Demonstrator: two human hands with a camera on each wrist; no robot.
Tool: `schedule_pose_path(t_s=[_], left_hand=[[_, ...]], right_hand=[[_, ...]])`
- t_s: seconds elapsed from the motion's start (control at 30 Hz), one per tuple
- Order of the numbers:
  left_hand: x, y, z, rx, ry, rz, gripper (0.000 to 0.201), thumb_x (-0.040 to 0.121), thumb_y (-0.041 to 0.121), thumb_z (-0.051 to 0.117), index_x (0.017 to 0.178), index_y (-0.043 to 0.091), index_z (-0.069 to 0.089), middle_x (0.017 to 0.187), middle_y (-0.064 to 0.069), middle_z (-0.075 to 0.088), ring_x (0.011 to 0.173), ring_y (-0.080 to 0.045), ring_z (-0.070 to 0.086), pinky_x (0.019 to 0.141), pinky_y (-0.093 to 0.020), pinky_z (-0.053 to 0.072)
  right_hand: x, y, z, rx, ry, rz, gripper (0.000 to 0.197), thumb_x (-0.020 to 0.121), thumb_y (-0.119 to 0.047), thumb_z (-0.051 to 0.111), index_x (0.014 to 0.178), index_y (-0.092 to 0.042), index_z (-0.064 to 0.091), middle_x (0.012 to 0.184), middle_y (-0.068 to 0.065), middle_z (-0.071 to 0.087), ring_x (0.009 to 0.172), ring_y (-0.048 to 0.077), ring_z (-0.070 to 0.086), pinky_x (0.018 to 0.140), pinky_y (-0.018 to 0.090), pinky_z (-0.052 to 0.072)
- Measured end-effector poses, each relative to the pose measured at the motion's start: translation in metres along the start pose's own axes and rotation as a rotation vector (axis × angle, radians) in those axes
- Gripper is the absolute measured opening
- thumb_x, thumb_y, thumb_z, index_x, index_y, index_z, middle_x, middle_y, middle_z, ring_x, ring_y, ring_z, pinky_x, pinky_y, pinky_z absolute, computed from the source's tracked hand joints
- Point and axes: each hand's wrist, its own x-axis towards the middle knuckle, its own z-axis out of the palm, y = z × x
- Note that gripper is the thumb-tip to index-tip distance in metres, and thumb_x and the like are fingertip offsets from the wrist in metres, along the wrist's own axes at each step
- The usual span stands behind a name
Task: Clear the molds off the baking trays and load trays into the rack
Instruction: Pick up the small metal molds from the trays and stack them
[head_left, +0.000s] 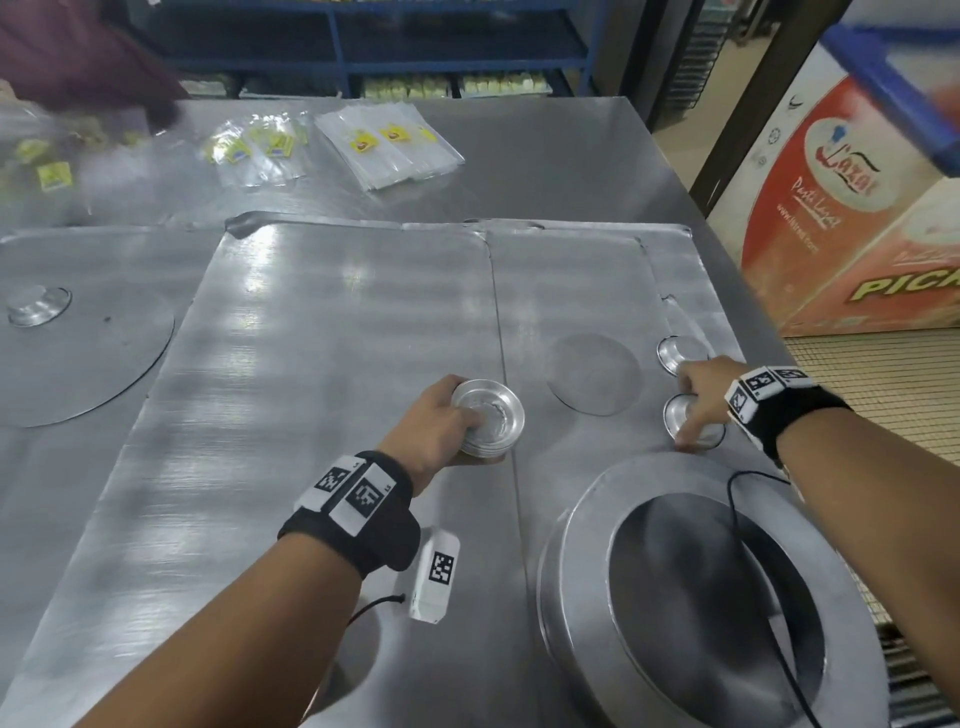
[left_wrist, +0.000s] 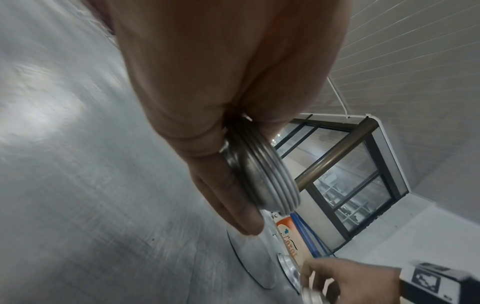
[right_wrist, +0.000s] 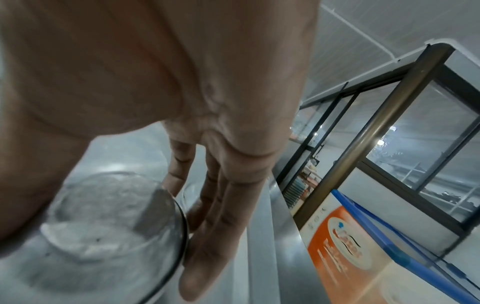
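Note:
My left hand (head_left: 441, 421) grips a stack of several small round aluminium molds (head_left: 488, 421), thumb inside the top one, over the seam between two baking trays (head_left: 311, 338). The left wrist view shows the stack (left_wrist: 262, 174) edge-on against my fingers (left_wrist: 228, 197). My right hand (head_left: 698, 397) reaches over a single mold (head_left: 678, 423) on the right tray (head_left: 571, 280), thumb at its near rim and fingers at its far rim. In the right wrist view that mold (right_wrist: 111, 216) lies between thumb and fingers (right_wrist: 223, 205). Another mold (head_left: 675, 351) sits just beyond.
A large ring-shaped pan (head_left: 571, 571) lies at the near right. A flat disc (head_left: 592, 374) lies on the right tray. At the far left a bigger disc (head_left: 88, 374) carries one mold (head_left: 39, 306). Plastic packets (head_left: 389, 145) lie at the back. Cardboard boxes (head_left: 841, 208) stand off the table's right edge.

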Motion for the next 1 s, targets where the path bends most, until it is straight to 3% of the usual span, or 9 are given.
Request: schedule_pose_path(t_s=[0.17, 0.33, 0.43, 0.53, 0.67, 0.77, 0.83, 0.93, 1.0], left_hand=[[-0.004, 0.001, 0.002, -0.025, -0.001, 0.008, 0.028, 0.091, -0.011, 0.049, 0.113, 0.003, 0.059, 0.113, -0.023, 0.06, 0.094, -0.039, 0.063, 0.079, -0.058, 0.06], [-0.013, 0.003, 0.003, -0.062, -0.01, 0.016, 0.026, 0.094, -0.004, 0.048, 0.116, 0.0, 0.06, 0.112, -0.023, 0.062, 0.094, -0.039, 0.064, 0.078, -0.055, 0.061], [-0.02, 0.003, 0.004, -0.098, -0.017, 0.018, 0.025, 0.099, 0.015, 0.057, 0.119, 0.001, 0.061, 0.114, -0.021, 0.063, 0.094, -0.036, 0.065, 0.08, -0.055, 0.061], [-0.027, 0.002, 0.002, -0.157, -0.045, 0.002, 0.04, 0.101, 0.039, 0.056, 0.121, 0.005, 0.065, 0.124, -0.023, 0.064, 0.103, -0.04, 0.066, 0.082, -0.057, 0.059], [-0.036, 0.003, 0.0, -0.148, -0.146, 0.028, 0.053, 0.099, 0.054, 0.05, 0.128, 0.012, 0.065, 0.123, -0.02, 0.068, 0.099, -0.032, 0.069, 0.087, -0.055, 0.058], [-0.042, 0.004, 0.001, -0.137, -0.137, 0.034, 0.05, 0.099, 0.047, 0.054, 0.13, 0.009, 0.061, 0.123, -0.021, 0.068, 0.104, -0.037, 0.07, 0.086, -0.055, 0.059], [-0.046, 0.003, 0.001, -0.135, -0.123, 0.038, 0.04, 0.1, 0.033, 0.057, 0.131, 0.007, 0.058, 0.124, -0.022, 0.067, 0.108, -0.04, 0.069, 0.085, -0.055, 0.059], [-0.05, -0.001, -0.001, -0.166, -0.109, 0.052, 0.034, 0.098, 0.008, 0.056, 0.131, 0.005, 0.055, 0.123, -0.025, 0.066, 0.099, -0.039, 0.071, 0.081, -0.052, 0.061], [-0.052, -0.001, -0.003, -0.18, -0.098, 0.065, 0.034, 0.095, -0.002, 0.054, 0.129, 0.004, 0.055, 0.121, -0.027, 0.066, 0.092, -0.036, 0.07, 0.079, -0.051, 0.062]], right_hand=[[-0.023, -0.025, -0.037, 0.111, 0.157, -0.159, 0.063, 0.052, -0.043, 0.089, 0.1, -0.024, 0.053, 0.094, -0.002, 0.059, 0.086, 0.019, 0.056, 0.069, 0.031, 0.049], [-0.062, -0.066, -0.062, 0.249, 0.351, -0.379, 0.064, 0.051, -0.052, 0.084, 0.099, -0.03, 0.049, 0.097, -0.007, 0.058, 0.088, 0.015, 0.057, 0.075, 0.037, 0.054], [-0.092, -0.093, -0.065, 0.521, 0.413, -0.556, 0.064, 0.051, -0.054, 0.087, 0.097, -0.03, 0.05, 0.094, -0.007, 0.062, 0.088, 0.015, 0.063, 0.08, 0.039, 0.058], [-0.117, -0.117, -0.059, 0.796, 0.387, -0.697, 0.064, 0.052, -0.043, 0.093, 0.097, -0.023, 0.053, 0.101, 0.003, 0.065, 0.092, 0.022, 0.068, 0.083, 0.039, 0.059], [-0.135, -0.139, -0.046, 0.864, 0.34, -0.789, 0.061, 0.054, -0.032, 0.095, 0.098, -0.022, 0.053, 0.107, 0.002, 0.066, 0.097, 0.021, 0.069, 0.087, 0.039, 0.058], [-0.139, -0.149, -0.036, 0.848, 0.316, -0.806, 0.056, 0.056, -0.028, 0.093, 0.094, -0.022, 0.052, 0.114, -0.002, 0.066, 0.103, 0.014, 0.068, 0.092, 0.037, 0.056], [-0.141, -0.153, -0.03, 0.841, 0.309, -0.81, 0.053, 0.059, -0.021, 0.093, 0.093, -0.019, 0.051, 0.125, -0.001, 0.063, 0.111, 0.006, 0.064, 0.098, 0.033, 0.053], [-0.142, -0.154, -0.023, 0.803, 0.282, -0.799, 0.053, 0.061, -0.018, 0.092, 0.095, -0.02, 0.051, 0.137, 0.002, 0.058, 0.121, -0.002, 0.057, 0.104, 0.029, 0.048], [-0.14, -0.153, -0.02, 0.779, 0.236, -0.797, 0.058, 0.06, -0.023, 0.093, 0.101, -0.023, 0.052, 0.136, -0.002, 0.058, 0.122, -0.002, 0.055, 0.107, 0.03, 0.046]])
